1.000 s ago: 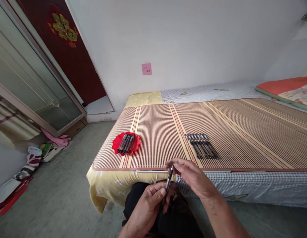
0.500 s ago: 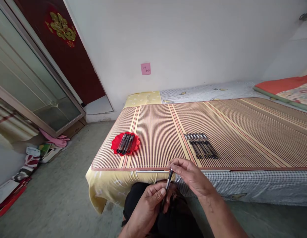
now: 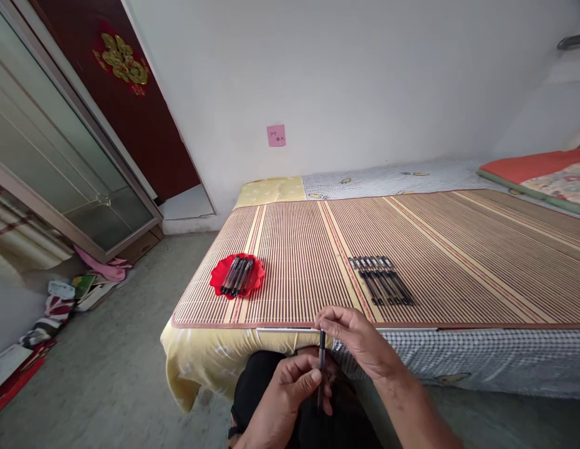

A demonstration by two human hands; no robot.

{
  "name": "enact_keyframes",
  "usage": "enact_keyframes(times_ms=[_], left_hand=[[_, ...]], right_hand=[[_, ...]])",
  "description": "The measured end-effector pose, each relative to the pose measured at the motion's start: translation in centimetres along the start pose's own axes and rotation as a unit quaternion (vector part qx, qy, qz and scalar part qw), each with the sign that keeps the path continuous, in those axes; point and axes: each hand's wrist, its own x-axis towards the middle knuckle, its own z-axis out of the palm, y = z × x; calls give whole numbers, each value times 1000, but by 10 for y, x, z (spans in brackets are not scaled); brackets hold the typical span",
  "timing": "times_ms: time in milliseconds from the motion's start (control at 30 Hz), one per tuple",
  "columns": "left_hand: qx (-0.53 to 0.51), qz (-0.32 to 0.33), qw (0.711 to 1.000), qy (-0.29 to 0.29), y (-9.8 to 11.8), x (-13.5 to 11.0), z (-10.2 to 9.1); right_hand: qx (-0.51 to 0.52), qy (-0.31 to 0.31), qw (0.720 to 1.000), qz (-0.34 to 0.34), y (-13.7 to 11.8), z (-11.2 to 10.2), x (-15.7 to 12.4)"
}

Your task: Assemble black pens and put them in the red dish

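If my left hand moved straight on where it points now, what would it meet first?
Beyond the pen the left hand grips, probably the right hand, though depth is unclear; it might pass underneath.

Black pen point(image 3: 322, 340), red plate point(image 3: 216, 273), brown-and-cream striped mat point(image 3: 294, 262), grey-and-white checked sheet point(image 3: 481, 352), pink note point(image 3: 275, 135)

The pen point(image 3: 322, 357) in the fingers point(image 3: 307, 385) looks like smooth plastic. Past them, the dish point(image 3: 216, 275) looks shiny, the mat point(image 3: 294, 262) bumpy and woody.
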Motion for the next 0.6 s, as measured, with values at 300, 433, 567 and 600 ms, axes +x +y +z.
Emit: enact_keyframes(times_ms=[300,433,567,600], left_hand=[[30,-3,997,73,-3,1,-8],[32,1,995,96,-11,3,-12],[47,2,994,103,-14,4,-16],[52,3,993,105,-12,4,-17]], right_hand=[[1,-6,1000,12,12,2,1],[7,-11,1000,11,13,3,2],[0,-7,1000,10,16,6,2],[-8,-15,1000,8,19,6,3]])
